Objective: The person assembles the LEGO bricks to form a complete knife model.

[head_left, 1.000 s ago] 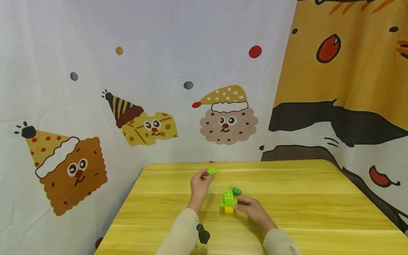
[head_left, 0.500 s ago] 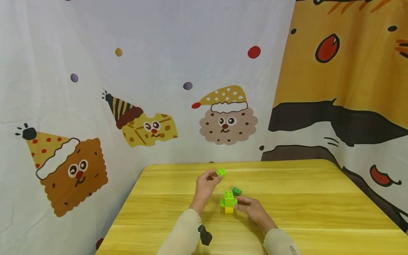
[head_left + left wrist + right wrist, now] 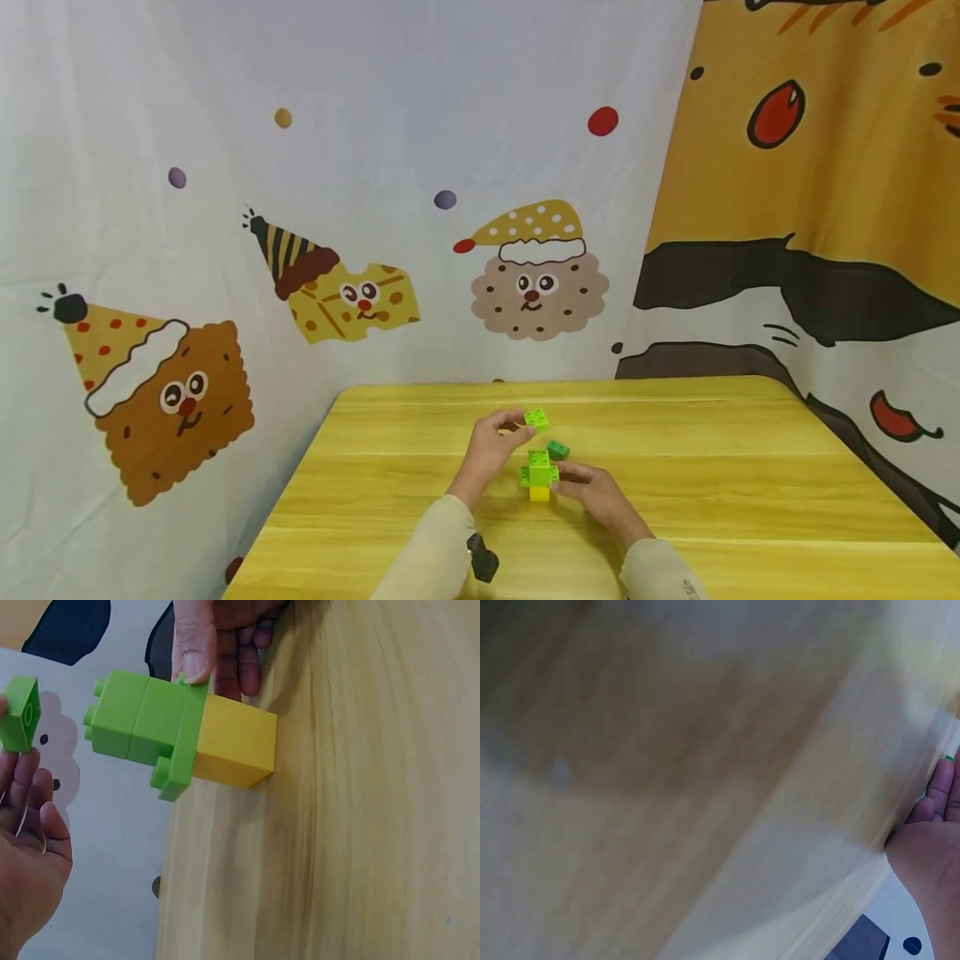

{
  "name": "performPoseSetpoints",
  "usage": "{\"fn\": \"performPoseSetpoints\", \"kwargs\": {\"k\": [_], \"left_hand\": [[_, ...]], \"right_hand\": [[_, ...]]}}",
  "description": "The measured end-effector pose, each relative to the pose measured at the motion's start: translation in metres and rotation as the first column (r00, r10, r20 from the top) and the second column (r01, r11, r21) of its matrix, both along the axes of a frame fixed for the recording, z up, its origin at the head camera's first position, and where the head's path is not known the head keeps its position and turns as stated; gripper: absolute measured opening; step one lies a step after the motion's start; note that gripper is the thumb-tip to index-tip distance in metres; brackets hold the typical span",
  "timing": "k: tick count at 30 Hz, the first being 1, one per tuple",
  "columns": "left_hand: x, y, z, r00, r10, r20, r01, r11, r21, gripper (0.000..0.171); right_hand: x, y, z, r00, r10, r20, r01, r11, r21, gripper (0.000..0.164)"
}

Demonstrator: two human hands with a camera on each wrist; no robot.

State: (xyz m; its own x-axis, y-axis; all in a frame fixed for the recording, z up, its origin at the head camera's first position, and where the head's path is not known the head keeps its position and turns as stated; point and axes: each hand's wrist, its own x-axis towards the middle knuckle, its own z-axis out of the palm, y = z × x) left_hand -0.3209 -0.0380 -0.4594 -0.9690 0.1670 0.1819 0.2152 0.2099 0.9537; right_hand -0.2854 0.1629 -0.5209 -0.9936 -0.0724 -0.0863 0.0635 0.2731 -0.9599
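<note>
A small stack of toy building blocks stands on the table, with light green blocks [image 3: 539, 468] on top and a yellow block [image 3: 236, 742] at the bottom. One green layer juts out on both sides. My right hand [image 3: 597, 497] grips the stack's right side, its thumb on the jutting green layer in the left wrist view. Between thumb and fingers, my left hand [image 3: 492, 446] pinches a loose light green block [image 3: 536, 419], held above and behind the stack, apart from it. In the right wrist view only part of the right hand [image 3: 934, 840] shows.
Just behind the stack, a dark green block [image 3: 557, 450] lies on the wooden table [image 3: 390, 467]. A printed curtain [image 3: 360, 100] hangs behind the table's far edge. A black device [image 3: 482, 558] sits at the left wrist.
My left hand has carried the light green block to the right and slightly nearer, toward the stack. The right hand and the stack have stayed in place.
</note>
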Motion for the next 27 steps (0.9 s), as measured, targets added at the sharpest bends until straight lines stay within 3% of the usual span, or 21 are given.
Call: {"fn": "performPoseSetpoints", "kwargs": {"k": [12,27], "left_hand": [[0.004,-0.008,-0.007,0.997,-0.077,0.014,0.078,0.995,-0.061,0.029],[0.003,-0.013,-0.020,0.989,-0.141,0.041,0.145,0.982,-0.117,0.032]], "right_hand": [[0.000,0.000,0.001,1.000,0.011,0.007,-0.011,1.000,0.000,0.045],[0.000,0.000,0.001,1.000,0.018,0.003,-0.018,1.000,-0.018,0.045]]}}
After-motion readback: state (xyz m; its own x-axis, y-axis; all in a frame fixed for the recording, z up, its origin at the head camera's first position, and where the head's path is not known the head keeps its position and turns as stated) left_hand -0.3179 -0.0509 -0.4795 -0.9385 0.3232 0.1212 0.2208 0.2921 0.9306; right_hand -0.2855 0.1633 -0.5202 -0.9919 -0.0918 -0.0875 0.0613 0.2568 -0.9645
